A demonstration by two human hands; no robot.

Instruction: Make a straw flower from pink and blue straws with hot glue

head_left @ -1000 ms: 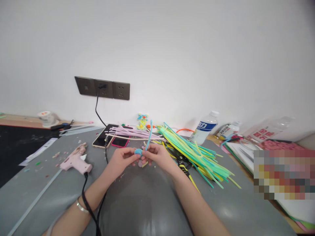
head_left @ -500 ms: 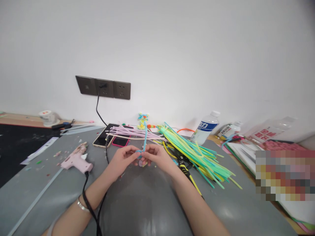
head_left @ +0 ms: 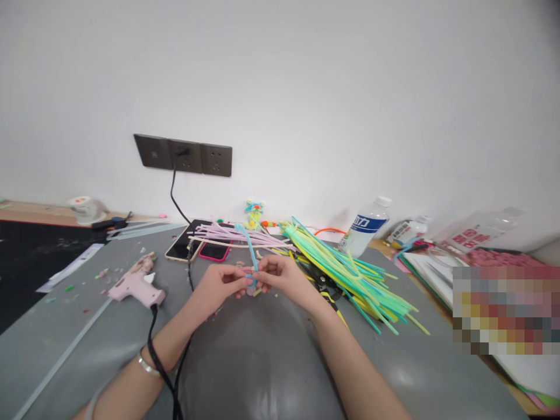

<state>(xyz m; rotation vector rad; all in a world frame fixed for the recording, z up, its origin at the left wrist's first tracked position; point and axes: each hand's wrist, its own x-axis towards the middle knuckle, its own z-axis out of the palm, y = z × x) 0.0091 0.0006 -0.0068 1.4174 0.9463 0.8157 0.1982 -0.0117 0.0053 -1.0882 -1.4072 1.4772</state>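
Between my hands is a light blue fuzzy stem [head_left: 249,245], its free end rising and leaning left, its lower part coiled at my fingertips. My left hand [head_left: 222,286] pinches the coiled part from the left. My right hand [head_left: 280,276] pinches the stem at the right, thumb and forefinger together. A small pale purple piece shows just under the fingertips, partly covered. Behind my hands lie light purple stems [head_left: 236,235]. To the right is a large bundle of green and yellow stems [head_left: 350,274], with yellow-and-black pliers [head_left: 335,303] partly under it.
A pink glue gun [head_left: 137,286] with a black cord lies left. Two phones [head_left: 185,242] lie behind my left hand. By the wall stand a small blue-yellow figure [head_left: 254,213] and a bottle [head_left: 365,227]. Papers [head_left: 520,373] lie right.
The stem's free end has swung from nearly upright to leaning left. My right hand has shifted slightly, and its forearm covers more of the pliers' handles.
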